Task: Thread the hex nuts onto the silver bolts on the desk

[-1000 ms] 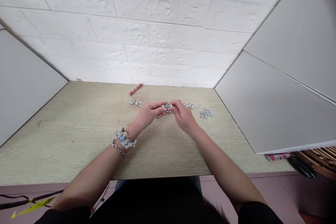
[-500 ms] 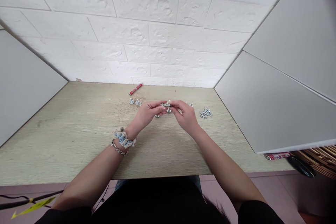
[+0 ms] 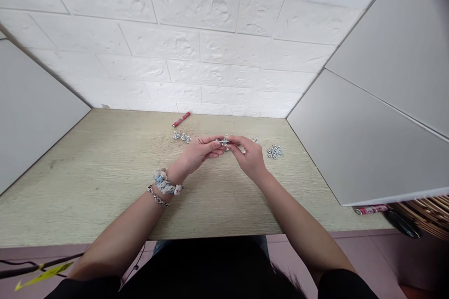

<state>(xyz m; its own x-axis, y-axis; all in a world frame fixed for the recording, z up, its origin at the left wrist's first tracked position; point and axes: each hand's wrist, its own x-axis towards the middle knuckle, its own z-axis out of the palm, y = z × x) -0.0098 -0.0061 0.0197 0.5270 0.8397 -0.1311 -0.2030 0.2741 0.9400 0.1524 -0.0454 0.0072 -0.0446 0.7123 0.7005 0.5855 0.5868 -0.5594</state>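
My left hand [image 3: 199,152] pinches one end of a small silver bolt [image 3: 223,141], its thumb pressed against the fingers. From the other side my right hand [image 3: 248,152] is closed on the bolt's other end; whether a nut sits there is too small to tell. Behind and below the fingertips, more bolts are partly hidden. To the left of my hands several silver bolts [image 3: 184,136] stand upright on their heads. At the right lies a cluster of silver nuts [image 3: 274,151], and a part-hidden bolt [image 3: 255,140] shows just behind my right hand.
A red tube-like pen [image 3: 181,119] lies towards the back of the wooden table [image 3: 115,173]. White brick-pattern wall and grey side panels [image 3: 379,135] enclose it. By the right front edge are a red-labelled cylinder [image 3: 371,209], a black object [image 3: 402,223] and a woven basket [image 3: 428,215].
My left fingers have shifted along the bolt, the thumb moving up onto it. My right hand stays nearly in place, still closed on the bolt.
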